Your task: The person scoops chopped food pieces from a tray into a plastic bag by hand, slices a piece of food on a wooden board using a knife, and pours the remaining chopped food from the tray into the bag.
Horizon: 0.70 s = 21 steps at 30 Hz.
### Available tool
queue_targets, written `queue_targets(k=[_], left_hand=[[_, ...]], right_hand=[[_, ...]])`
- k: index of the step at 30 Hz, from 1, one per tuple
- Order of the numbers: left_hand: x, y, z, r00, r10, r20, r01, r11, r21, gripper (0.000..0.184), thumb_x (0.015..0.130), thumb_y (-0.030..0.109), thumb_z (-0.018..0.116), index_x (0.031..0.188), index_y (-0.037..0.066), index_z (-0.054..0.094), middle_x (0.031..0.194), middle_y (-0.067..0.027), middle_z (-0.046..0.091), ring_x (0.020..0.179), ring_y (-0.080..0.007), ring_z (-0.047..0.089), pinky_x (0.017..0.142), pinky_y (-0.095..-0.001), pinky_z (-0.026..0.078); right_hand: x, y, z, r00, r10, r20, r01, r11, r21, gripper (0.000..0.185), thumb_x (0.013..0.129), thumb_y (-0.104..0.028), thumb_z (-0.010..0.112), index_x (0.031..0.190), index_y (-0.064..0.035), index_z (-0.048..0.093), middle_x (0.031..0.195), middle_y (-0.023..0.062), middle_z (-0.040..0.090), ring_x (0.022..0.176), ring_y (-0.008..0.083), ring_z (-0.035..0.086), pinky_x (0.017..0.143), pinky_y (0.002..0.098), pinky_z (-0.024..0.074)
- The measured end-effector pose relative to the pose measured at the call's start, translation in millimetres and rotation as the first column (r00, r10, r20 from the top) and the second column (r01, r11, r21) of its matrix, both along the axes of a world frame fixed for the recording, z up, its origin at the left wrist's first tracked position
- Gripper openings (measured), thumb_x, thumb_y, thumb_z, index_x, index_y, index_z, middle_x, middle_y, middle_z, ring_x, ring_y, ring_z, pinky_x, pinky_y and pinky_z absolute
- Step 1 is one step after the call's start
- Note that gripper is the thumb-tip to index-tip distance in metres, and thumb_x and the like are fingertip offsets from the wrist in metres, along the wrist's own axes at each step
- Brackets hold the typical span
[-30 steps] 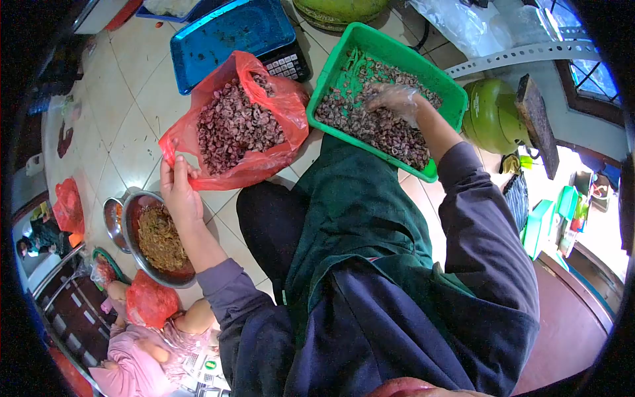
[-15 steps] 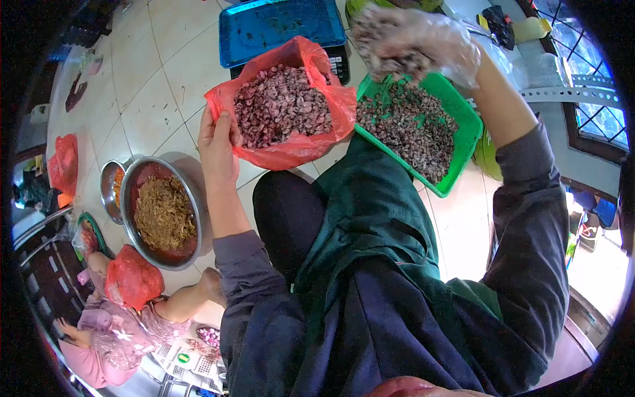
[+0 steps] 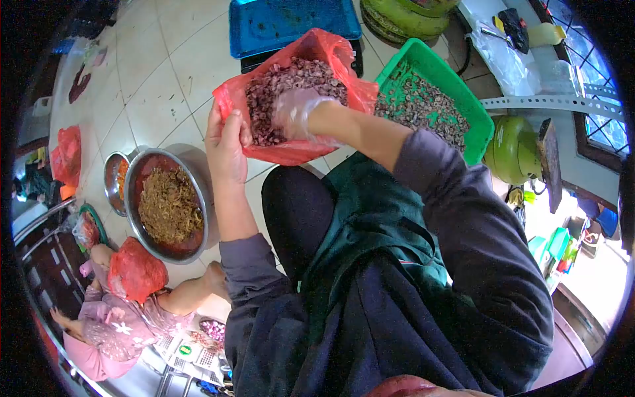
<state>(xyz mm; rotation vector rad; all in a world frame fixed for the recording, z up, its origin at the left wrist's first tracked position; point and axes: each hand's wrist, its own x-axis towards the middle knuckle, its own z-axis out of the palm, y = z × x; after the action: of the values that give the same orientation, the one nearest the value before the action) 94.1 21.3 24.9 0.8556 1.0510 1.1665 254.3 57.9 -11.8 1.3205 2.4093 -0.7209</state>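
My left hand [image 3: 227, 139] grips the left rim of a red plastic bag [image 3: 291, 153], thumb over the edge. Small purple-brown pieces [image 3: 301, 76], which look like sliced shallots, fill much of the bag. Reaching in from the right, my right hand [image 3: 299, 112] wears a clear plastic glove and touches the pieces; its fingers are blurred and partly sunk among them, so their closing does not show. To the right, a green plastic tray [image 3: 481, 135] carries a thinner layer of similar pieces [image 3: 423, 106], partly covered by my right sleeve.
A blue tray [image 3: 291, 30] sits on a dark scale behind the bag. Left stand a metal basin [image 3: 132, 192] of brown shredded food and a smaller bowl [image 3: 111, 178]. Green gas cylinders [image 3: 516, 149] are at right. Another person [image 3: 119, 324] sits lower left.
My right hand has moved from above the green tray, where it held a clump of pieces, down into the red bag. More of the green tray's bottom shows. My left hand keeps its hold.
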Motion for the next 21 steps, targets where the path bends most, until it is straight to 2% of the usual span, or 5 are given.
queue_targets(k=[5, 10, 13, 18, 21], left_hand=[[2.0, -5.3, -2.9, 0.985, 0.009, -0.172, 0.004, 0.997, 0.071, 0.034, 0.092, 0.013, 0.055, 0.125, 0.005, 0.052, 0.082, 0.0018, 0.057, 0.069, -0.0074, 0.05, 0.061, -0.0217, 0.041], [9.2, -14.6, 5.9, 0.933, 0.086, -0.349, -0.044, 0.991, 0.127, 0.042, 0.092, 0.016, 0.057, 0.131, 0.003, 0.046, 0.1, -0.0043, 0.06, 0.089, -0.0127, 0.055, 0.083, -0.0283, 0.044], [15.7, -23.2, 2.0, 0.803, 0.312, -0.508, -0.142, 0.928, 0.345, 0.043, 0.093, 0.016, 0.055, 0.131, 0.001, 0.044, 0.108, -0.0094, 0.059, 0.096, -0.0164, 0.055, 0.09, -0.0316, 0.042], [40.2, -53.0, 2.1, 0.614, 0.579, -0.536, -0.002, 0.681, 0.732, 0.031, 0.091, 0.013, 0.054, 0.118, -0.003, 0.049, 0.104, -0.0118, 0.057, 0.09, -0.0216, 0.055, 0.082, -0.0335, 0.044], [84.6, -79.3, 13.0, 0.616, 0.317, -0.721, 0.429, 0.633, 0.644, 0.014, 0.092, 0.01, 0.049, 0.098, -0.001, 0.056, 0.091, -0.0113, 0.061, 0.082, -0.0213, 0.057, 0.077, -0.0339, 0.046]], right_hand=[[44.3, -42.5, 54.5, 0.861, -0.059, -0.506, 0.17, 0.97, 0.176, 0.027, 0.084, -0.025, 0.06, 0.107, -0.0118, 0.067, 0.115, 0.0153, 0.061, 0.108, 0.0312, 0.058, 0.095, 0.0404, 0.046], [141.3, -73.6, 68.0, 0.479, -0.255, -0.84, 0.451, 0.892, -0.014, 0.025, 0.089, -0.018, 0.058, 0.109, -0.0046, 0.064, 0.109, 0.0128, 0.064, 0.105, 0.0246, 0.06, 0.093, 0.0359, 0.0473], [227.0, -95.9, 28.7, 0.188, -0.782, -0.594, 0.673, 0.543, -0.502, 0.029, 0.096, -0.026, 0.052, 0.116, -0.0079, 0.062, 0.114, 0.0056, 0.062, 0.104, 0.017, 0.059, 0.085, 0.033, 0.0504], [361.8, -128.5, -124.8, 0.404, -0.914, -0.034, 0.896, 0.388, 0.215, 0.039, 0.091, -0.033, 0.049, 0.128, -0.02, 0.055, 0.132, 0.0144, 0.052, 0.117, 0.0337, 0.052, 0.1, 0.0423, 0.0416], [371.7, -139.8, -177.1, 0.431, -0.902, -0.002, 0.811, 0.386, 0.44, 0.045, 0.089, -0.033, 0.049, 0.131, -0.0215, 0.051, 0.136, 0.0168, 0.048, 0.119, 0.0353, 0.05, 0.101, 0.0431, 0.0409]])
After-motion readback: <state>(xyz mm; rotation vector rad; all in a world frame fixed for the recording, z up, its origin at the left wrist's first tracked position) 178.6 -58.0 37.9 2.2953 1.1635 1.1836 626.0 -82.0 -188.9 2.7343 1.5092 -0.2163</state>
